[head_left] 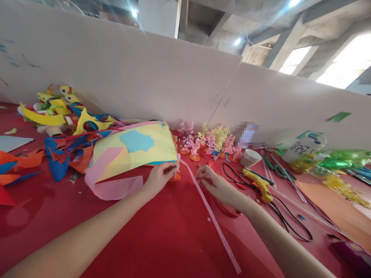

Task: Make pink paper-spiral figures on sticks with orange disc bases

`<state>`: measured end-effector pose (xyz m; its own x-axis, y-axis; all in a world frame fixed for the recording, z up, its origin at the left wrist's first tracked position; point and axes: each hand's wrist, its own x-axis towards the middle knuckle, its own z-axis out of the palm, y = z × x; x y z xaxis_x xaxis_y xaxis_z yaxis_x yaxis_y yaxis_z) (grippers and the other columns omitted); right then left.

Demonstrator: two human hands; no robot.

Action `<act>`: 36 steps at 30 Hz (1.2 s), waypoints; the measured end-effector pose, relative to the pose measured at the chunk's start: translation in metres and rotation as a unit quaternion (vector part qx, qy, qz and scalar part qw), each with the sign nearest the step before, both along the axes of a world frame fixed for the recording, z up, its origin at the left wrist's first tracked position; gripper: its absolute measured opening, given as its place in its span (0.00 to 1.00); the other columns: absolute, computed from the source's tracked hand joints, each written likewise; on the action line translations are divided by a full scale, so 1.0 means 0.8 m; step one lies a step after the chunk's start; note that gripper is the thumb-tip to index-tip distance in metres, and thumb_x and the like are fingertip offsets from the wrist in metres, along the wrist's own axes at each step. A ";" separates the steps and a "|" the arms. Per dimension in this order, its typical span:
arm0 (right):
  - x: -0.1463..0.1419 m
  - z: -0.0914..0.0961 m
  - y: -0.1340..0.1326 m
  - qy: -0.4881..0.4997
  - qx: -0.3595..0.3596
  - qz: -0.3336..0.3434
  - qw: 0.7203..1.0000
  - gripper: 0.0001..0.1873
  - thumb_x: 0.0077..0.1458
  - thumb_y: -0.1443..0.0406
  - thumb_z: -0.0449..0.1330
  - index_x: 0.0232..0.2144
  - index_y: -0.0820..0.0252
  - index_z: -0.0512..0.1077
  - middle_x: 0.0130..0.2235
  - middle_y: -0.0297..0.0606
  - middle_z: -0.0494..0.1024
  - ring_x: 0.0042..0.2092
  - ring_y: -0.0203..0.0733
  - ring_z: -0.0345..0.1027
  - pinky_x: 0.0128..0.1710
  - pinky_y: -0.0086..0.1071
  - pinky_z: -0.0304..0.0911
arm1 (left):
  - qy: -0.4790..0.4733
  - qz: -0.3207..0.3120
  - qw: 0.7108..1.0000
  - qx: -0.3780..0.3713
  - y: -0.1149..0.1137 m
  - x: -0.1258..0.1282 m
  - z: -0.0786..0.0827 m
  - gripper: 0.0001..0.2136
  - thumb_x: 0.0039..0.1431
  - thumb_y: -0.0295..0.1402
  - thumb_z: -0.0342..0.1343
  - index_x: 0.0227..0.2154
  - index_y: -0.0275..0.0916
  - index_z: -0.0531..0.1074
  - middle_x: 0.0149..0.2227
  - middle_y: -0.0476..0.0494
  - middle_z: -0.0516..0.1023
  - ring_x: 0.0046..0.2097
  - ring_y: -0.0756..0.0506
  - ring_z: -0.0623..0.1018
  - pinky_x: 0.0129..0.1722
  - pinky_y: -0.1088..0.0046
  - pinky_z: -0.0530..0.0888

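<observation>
My left hand (160,177) pinches a thin pale stick (176,169) between thumb and fingers. A pink tip tops the stick, and an orange disc (175,177) shows at its lower end. From there a long, narrow pink paper strip (211,211) runs across the red table toward me. My right hand (213,181) hovers just right of the strip, its fingers loosely bent and apart, apparently holding nothing. Behind both hands stand several small pink and yellow curled-paper figures (213,143) on orange and red discs.
Coloured paper sheets (136,148) are stacked left of centre, beside orange and blue cutouts (56,158). On the right lie a yellow glue gun (259,184) with a black cord, scissors (280,168), a white cup (250,157) and a plastic container (304,148). A white panel (130,77) stands behind.
</observation>
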<state>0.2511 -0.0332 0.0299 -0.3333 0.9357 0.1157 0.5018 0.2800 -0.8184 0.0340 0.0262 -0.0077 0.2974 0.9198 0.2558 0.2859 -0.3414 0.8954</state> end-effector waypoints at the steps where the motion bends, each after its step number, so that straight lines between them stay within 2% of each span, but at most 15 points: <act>1: 0.003 0.001 -0.011 -0.049 0.026 0.020 0.998 0.12 0.55 0.71 0.48 0.42 0.56 0.63 0.41 0.39 0.74 0.43 0.40 0.70 0.44 0.35 0.64 | -0.005 -0.004 1.000 0.000 0.001 0.000 -0.001 0.12 0.54 0.41 0.52 0.32 0.39 0.74 0.34 0.44 0.80 0.39 0.43 0.78 0.40 0.69 0.72; 4: 0.004 0.005 -0.036 -0.172 0.091 0.049 0.980 0.14 0.57 0.71 0.48 0.43 0.55 0.68 0.43 0.40 0.75 0.45 0.41 0.69 0.44 0.34 0.63 | -0.020 -0.016 1.000 -0.003 0.002 0.000 -0.005 0.11 0.54 0.40 0.53 0.32 0.39 0.73 0.33 0.45 0.80 0.38 0.43 0.78 0.41 0.68 0.73; 8: -0.009 0.014 -0.044 -0.291 0.204 0.092 0.930 0.12 0.58 0.70 0.50 0.39 0.57 0.72 0.35 0.40 0.78 0.38 0.41 0.71 0.38 0.31 0.64 | -0.010 -0.012 1.000 -0.005 0.000 0.001 -0.008 0.10 0.51 0.38 0.55 0.33 0.39 0.74 0.36 0.43 0.80 0.39 0.43 0.78 0.41 0.67 0.73; 12: -0.044 0.042 -0.042 -0.367 0.256 0.143 0.883 0.09 0.58 0.69 0.52 0.33 0.58 0.73 0.27 0.36 0.75 0.30 0.37 0.67 0.28 0.28 0.59 | 0.003 -0.028 1.000 0.005 -0.005 0.003 -0.006 0.09 0.51 0.37 0.55 0.32 0.39 0.75 0.37 0.43 0.80 0.40 0.43 0.78 0.41 0.68 0.73; 15: -0.078 0.066 -0.034 -0.390 0.277 0.136 0.868 0.08 0.55 0.68 0.57 0.26 0.57 0.74 0.29 0.36 0.74 0.32 0.38 0.66 0.25 0.28 0.55 | 0.020 -0.053 0.997 0.044 -0.009 0.004 0.000 0.06 0.51 0.33 0.54 0.29 0.38 0.75 0.33 0.45 0.79 0.36 0.44 0.77 0.37 0.69 0.73; 18: -0.104 0.085 -0.013 -0.386 0.272 0.106 0.875 0.07 0.52 0.67 0.59 0.25 0.57 0.75 0.32 0.38 0.75 0.35 0.40 0.66 0.25 0.28 0.53 | 0.035 -0.074 0.994 0.078 -0.013 0.005 0.005 0.06 0.50 0.29 0.54 0.22 0.37 0.73 0.27 0.47 0.77 0.32 0.44 0.76 0.32 0.71 0.71; 20: -0.112 0.095 0.007 -0.378 0.219 0.065 0.897 0.07 0.51 0.68 0.58 0.25 0.57 0.76 0.28 0.37 0.75 0.32 0.40 0.67 0.23 0.28 0.52 | 0.037 -0.078 0.993 0.083 -0.015 0.005 0.008 0.08 0.51 0.29 0.54 0.19 0.37 0.72 0.25 0.48 0.76 0.32 0.44 0.75 0.32 0.71 0.70; 22: -0.111 0.102 0.029 -0.347 0.154 -0.005 0.925 0.06 0.49 0.70 0.58 0.28 0.56 0.75 0.24 0.34 0.75 0.27 0.38 0.67 0.22 0.28 0.51 | 0.050 -0.091 0.989 0.103 -0.016 0.005 0.009 0.09 0.53 0.32 0.54 0.21 0.38 0.73 0.27 0.47 0.77 0.34 0.44 0.74 0.36 0.69 0.70; 25: -0.094 0.105 0.059 -0.271 0.121 -0.056 0.953 0.15 0.43 0.74 0.58 0.35 0.56 0.71 0.21 0.30 0.74 0.24 0.37 0.65 0.23 0.27 0.51 | 0.064 -0.111 0.981 0.145 -0.018 0.004 0.009 0.09 0.56 0.36 0.53 0.27 0.41 0.76 0.31 0.46 0.79 0.42 0.43 0.72 0.44 0.67 0.68; 28: -0.068 0.097 0.078 -0.208 0.068 -0.051 0.974 0.13 0.42 0.74 0.58 0.34 0.58 0.71 0.17 0.26 0.70 0.21 0.34 0.62 0.23 0.26 0.51 | 0.059 -0.099 0.982 0.151 -0.018 0.004 0.007 0.09 0.57 0.37 0.53 0.32 0.43 0.77 0.32 0.45 0.79 0.44 0.43 0.71 0.45 0.66 0.68; 32: -0.039 0.071 0.086 -0.101 -0.038 -0.038 0.993 0.06 0.43 0.72 0.57 0.27 0.62 0.73 0.15 0.26 0.67 0.20 0.32 0.62 0.23 0.26 0.54 | 0.060 -0.086 0.983 0.150 -0.017 0.005 0.005 0.09 0.56 0.36 0.53 0.32 0.43 0.78 0.31 0.44 0.77 0.42 0.43 0.72 0.43 0.67 0.69; 36: -0.030 0.043 0.081 0.005 -0.099 -0.033 0.995 0.18 0.42 0.70 0.59 0.40 0.61 0.69 0.15 0.23 0.68 0.19 0.32 0.61 0.21 0.24 0.54 | 0.056 -0.103 0.979 0.170 -0.014 0.005 0.006 0.08 0.56 0.36 0.54 0.32 0.44 0.78 0.31 0.45 0.79 0.42 0.43 0.73 0.44 0.67 0.68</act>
